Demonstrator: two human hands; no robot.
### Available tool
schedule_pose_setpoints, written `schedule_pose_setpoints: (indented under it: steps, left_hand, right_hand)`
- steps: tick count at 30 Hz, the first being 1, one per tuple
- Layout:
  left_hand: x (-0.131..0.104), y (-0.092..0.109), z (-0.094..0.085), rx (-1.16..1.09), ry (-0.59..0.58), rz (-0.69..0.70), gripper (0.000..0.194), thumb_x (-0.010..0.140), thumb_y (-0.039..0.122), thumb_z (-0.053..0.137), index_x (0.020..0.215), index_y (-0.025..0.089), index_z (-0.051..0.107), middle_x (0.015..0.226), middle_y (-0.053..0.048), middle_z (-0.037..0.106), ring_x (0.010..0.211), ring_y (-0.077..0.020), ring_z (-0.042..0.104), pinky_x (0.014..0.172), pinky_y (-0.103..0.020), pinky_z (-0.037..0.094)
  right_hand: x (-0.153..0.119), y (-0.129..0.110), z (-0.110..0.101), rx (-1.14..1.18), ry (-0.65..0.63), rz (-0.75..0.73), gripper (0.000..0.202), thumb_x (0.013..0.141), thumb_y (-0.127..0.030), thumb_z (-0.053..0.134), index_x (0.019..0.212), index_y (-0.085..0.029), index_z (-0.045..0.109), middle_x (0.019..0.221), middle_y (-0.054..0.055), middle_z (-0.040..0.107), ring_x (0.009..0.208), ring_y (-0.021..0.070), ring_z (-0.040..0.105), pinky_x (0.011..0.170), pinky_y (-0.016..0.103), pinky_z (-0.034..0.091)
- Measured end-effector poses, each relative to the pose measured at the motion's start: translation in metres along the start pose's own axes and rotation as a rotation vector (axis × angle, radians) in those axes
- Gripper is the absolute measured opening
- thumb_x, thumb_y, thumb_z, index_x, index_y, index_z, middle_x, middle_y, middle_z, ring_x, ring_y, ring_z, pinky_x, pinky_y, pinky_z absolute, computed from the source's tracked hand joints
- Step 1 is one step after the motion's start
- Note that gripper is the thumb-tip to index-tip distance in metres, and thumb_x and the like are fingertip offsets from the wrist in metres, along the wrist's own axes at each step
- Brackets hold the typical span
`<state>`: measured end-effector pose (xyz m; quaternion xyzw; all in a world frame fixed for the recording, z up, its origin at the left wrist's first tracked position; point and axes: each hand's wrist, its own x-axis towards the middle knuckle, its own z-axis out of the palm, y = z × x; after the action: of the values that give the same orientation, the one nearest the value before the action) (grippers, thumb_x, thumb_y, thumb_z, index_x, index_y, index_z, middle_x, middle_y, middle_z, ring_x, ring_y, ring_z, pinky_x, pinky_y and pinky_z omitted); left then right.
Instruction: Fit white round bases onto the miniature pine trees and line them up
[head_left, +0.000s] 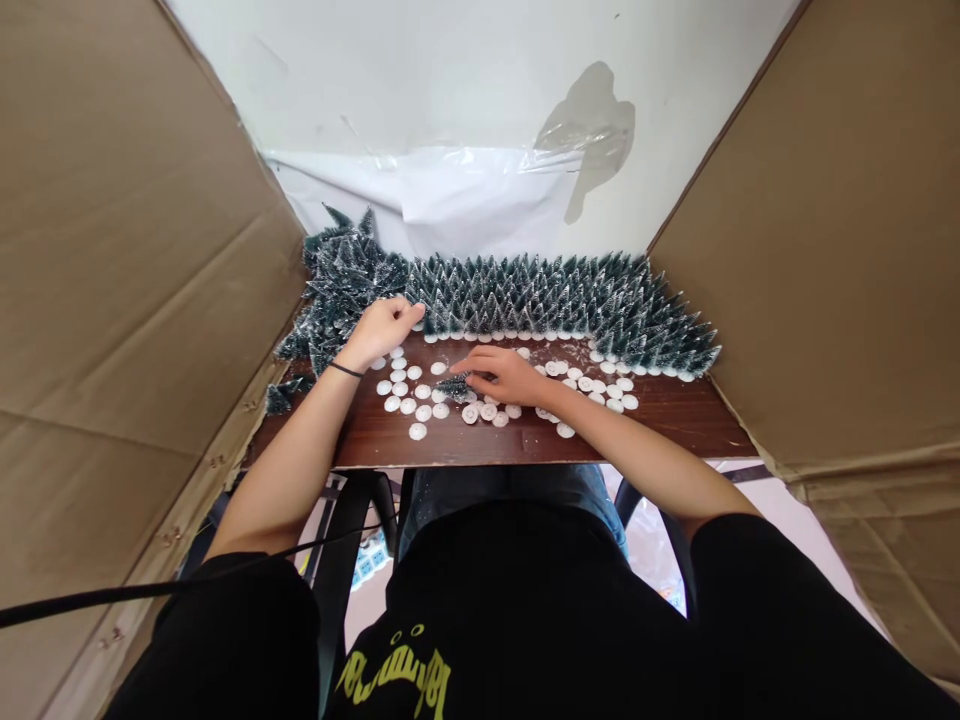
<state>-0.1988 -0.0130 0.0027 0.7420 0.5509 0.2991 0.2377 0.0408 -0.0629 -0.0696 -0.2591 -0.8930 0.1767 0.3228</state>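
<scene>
My left hand (384, 328), with a black band at the wrist, is closed at the left end of a dense block of upright miniature pine trees (510, 295). Its fingertips pinch a miniature tree at the block's edge, mostly hidden by the hand; a bit of white base shows below the thumb. Over the middle of the table, my right hand (506, 377) has its thumb and fingers around the end of a frosted green miniature tree (453, 387) lying on its side. Loose white round bases (441, 410) are scattered beneath and around this hand.
A tangled heap of miniature trees (345, 270) fills the table's left back corner. More trees (287, 393) lie at the left edge. White discs (615, 392) spread to the right on the brown table (667, 425). Tan fabric walls (840, 230) enclose both sides.
</scene>
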Motion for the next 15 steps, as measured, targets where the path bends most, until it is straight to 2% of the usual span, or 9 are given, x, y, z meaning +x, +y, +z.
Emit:
schedule_pose_setpoints:
  steps: [2, 4, 7, 10, 15]
  left_hand:
    - [-0.004, 0.004, -0.001, -0.063, -0.178, 0.099, 0.049, 0.089, 0.050, 0.054, 0.054, 0.019, 0.039, 0.054, 0.004, 0.040, 0.054, -0.0095, 0.035, 0.058, -0.024, 0.032]
    - [-0.007, 0.006, 0.002, -0.087, -0.386, 0.177, 0.047, 0.085, 0.056, 0.058, 0.059, 0.019, 0.046, 0.056, 0.004, 0.042, 0.054, -0.0092, 0.036, 0.057, -0.024, 0.031]
    - [-0.008, 0.006, 0.011, -0.055, -0.572, 0.244, 0.042, 0.079, 0.057, 0.064, 0.067, 0.018, 0.055, 0.061, 0.003, 0.049, 0.057, -0.0092, 0.041, 0.058, -0.024, 0.032]
    - [-0.007, 0.003, 0.019, -0.004, -0.634, 0.265, 0.039, 0.078, 0.055, 0.064, 0.069, 0.018, 0.055, 0.063, 0.003, 0.050, 0.057, -0.0087, 0.042, 0.057, -0.023, 0.032]
    - [-0.005, -0.002, 0.023, 0.026, -0.636, 0.262, 0.034, 0.078, 0.050, 0.067, 0.074, 0.018, 0.055, 0.066, 0.003, 0.052, 0.058, -0.0087, 0.043, 0.057, -0.023, 0.033]
  right_hand:
    - [0.000, -0.001, 0.000, -0.005, 0.055, 0.057, 0.029, 0.097, -0.025, 0.049, 0.115, -0.024, 0.072, 0.105, 0.005, 0.070, 0.085, 0.0151, 0.061, 0.080, 0.032, 0.051]
    - [0.000, -0.001, -0.002, -0.015, 0.108, 0.091, 0.028, 0.095, -0.024, 0.050, 0.113, -0.023, 0.072, 0.104, 0.005, 0.070, 0.084, 0.0154, 0.061, 0.081, 0.032, 0.052]
    - [0.001, 0.000, -0.004, 0.010, 0.166, 0.126, 0.025, 0.094, -0.023, 0.052, 0.109, -0.020, 0.072, 0.103, 0.007, 0.069, 0.084, 0.0162, 0.062, 0.078, 0.032, 0.053]
    - [0.002, -0.001, -0.005, 0.047, 0.210, 0.171, 0.022, 0.093, -0.022, 0.052, 0.102, -0.019, 0.072, 0.101, 0.007, 0.069, 0.085, 0.0158, 0.063, 0.074, 0.030, 0.053]
    - [0.004, -0.003, -0.007, 0.076, 0.259, 0.250, 0.017, 0.092, -0.022, 0.053, 0.092, -0.019, 0.070, 0.096, 0.005, 0.070, 0.084, 0.0161, 0.063, 0.071, 0.029, 0.051]
